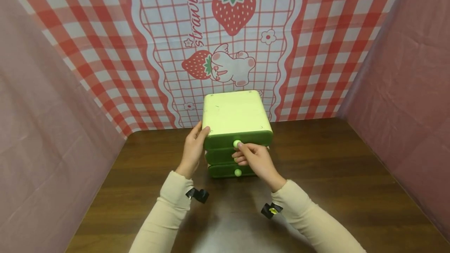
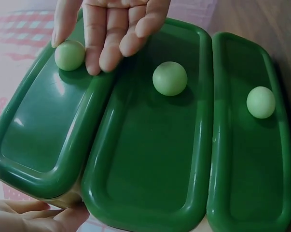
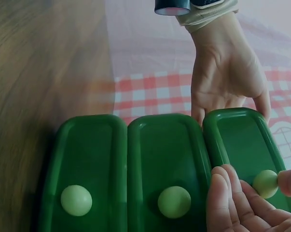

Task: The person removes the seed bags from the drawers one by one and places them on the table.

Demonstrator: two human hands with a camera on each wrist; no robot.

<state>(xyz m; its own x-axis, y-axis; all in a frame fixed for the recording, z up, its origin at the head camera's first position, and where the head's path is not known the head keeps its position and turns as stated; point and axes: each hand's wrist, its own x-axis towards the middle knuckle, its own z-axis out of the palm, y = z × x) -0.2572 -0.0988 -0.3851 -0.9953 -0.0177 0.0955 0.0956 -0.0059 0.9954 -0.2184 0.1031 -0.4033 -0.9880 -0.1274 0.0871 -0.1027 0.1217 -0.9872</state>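
A small cabinet with a pale yellow-green top (image 1: 235, 112) has three stacked dark green drawers, each with a round light green knob. My right hand (image 1: 256, 161) pinches the top drawer's knob (image 2: 69, 55) between thumb and index finger, its other fingers lying near the drawer front. The middle knob (image 2: 170, 79) and bottom knob (image 2: 261, 102) are untouched. On the cabinet's left side rests my left hand (image 1: 192, 147), thumb near the top front corner and fingers along the side. In the right wrist view, the top drawer front (image 3: 242, 140) partly hides that hand's fingertips.
The cabinet stands on a brown wooden table (image 1: 334, 175) near its back edge. Behind it hangs a red-and-white checked strawberry cloth (image 1: 316, 50). Pink cloth walls (image 1: 45, 128) close off both sides. Each wrist wears a small black camera mount (image 1: 197, 195).
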